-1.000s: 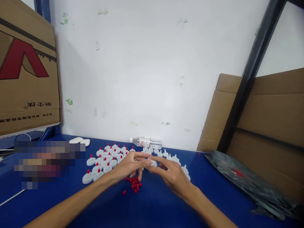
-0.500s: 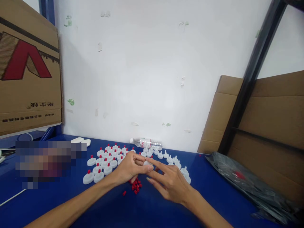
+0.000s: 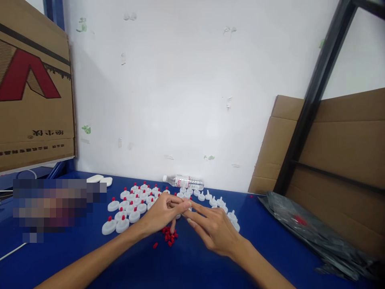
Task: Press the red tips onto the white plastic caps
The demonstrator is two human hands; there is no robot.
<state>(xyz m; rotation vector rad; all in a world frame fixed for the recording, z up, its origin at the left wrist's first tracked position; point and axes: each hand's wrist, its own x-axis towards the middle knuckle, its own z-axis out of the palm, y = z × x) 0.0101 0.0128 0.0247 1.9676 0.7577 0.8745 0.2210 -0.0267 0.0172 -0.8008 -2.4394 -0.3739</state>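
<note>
Loose red caps (image 3: 169, 237) lie heaped under the bent left hand (image 3: 162, 212), whose fingertips meet those of the half-spread right hand (image 3: 217, 226); whether either grips anything cannot be told. Partly hidden behind them, red-tipped round lids (image 3: 134, 216) spread left and bare-nozzled lids (image 3: 231, 216) right across the smooth blue worktop (image 3: 135, 267), with a clear bottle (image 3: 182, 181) lying beyond and a crinkled grey bag (image 3: 288, 216) far right.
</note>
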